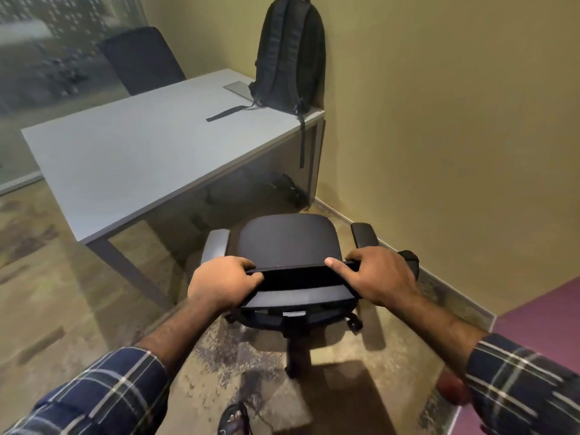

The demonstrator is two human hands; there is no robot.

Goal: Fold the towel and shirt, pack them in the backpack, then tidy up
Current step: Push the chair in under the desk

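A black backpack (pixel 288 54) stands upright at the far right corner of the grey table (pixel 131 158), leaning on the wall, with one strap lying on the tabletop and another hanging over the edge. No towel or shirt is in view. Right in front of me is a black office chair (pixel 290 243), its seat facing the table. My left hand (pixel 221 282) grips the left end of the backrest's top edge. My right hand (pixel 376 276) grips the right end of it.
A second dark chair (pixel 142 59) stands behind the table at the glass partition. A thin grey flat item (pixel 238 88) lies by the backpack. The yellow wall runs close along the right. Dark items lie under the table. My sandalled foot (pixel 233 419) is on the carpet.
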